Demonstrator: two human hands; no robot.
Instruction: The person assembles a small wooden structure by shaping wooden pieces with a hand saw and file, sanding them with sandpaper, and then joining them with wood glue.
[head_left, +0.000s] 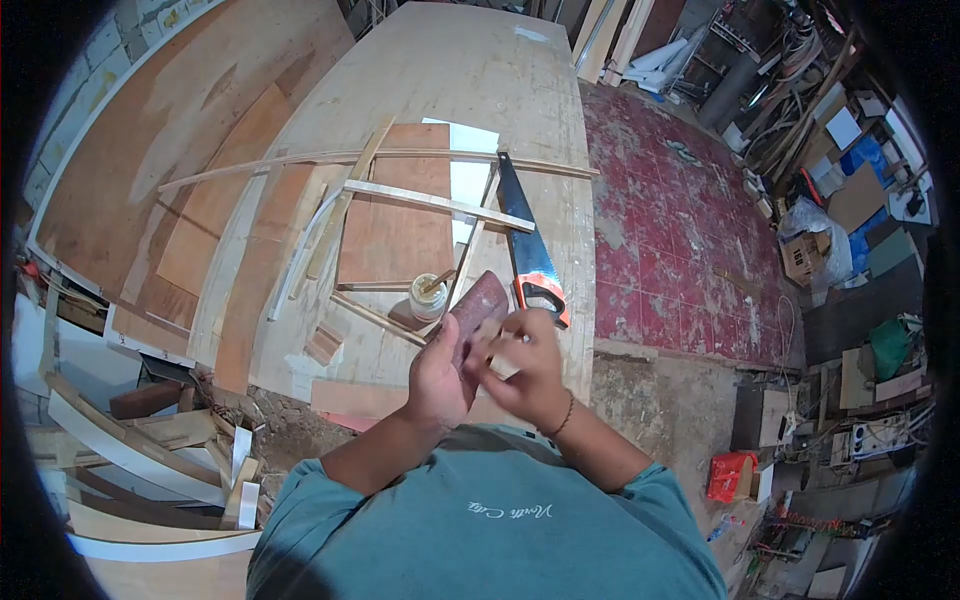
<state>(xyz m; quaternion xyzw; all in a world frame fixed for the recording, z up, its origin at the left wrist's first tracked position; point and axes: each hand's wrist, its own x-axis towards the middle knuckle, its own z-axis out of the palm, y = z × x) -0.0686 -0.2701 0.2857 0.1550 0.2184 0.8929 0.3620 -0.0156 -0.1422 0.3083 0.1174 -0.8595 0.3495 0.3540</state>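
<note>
Right now, left hand: wrapped around the reddish-brown piece, thumb along its near side.
Right hand: fingers curled, blurred, up against the piece's right side; can't tell if it grips.
Reddish-brown piece: in the left hand, slanted, far end pointing up and right, over the table's near part; looks curved, material unclear.
Saw: flat on the table just beyond the right hand, dark-blue blade pointing away, orange-and-black handle nearest the hand.
Jar: on the table, beyond the left hand, brown stick-like thing in it.
Brown panel: flat on the table, beyond the jar.
White sheet: at the brown panel's right side, partly covered by strips.
Wood strips: several, crossing over the panel and sheet; one reaches the saw blade.
Small wood block: on the table, left of the left hand.
Table: pale, worn wood top.
</note>
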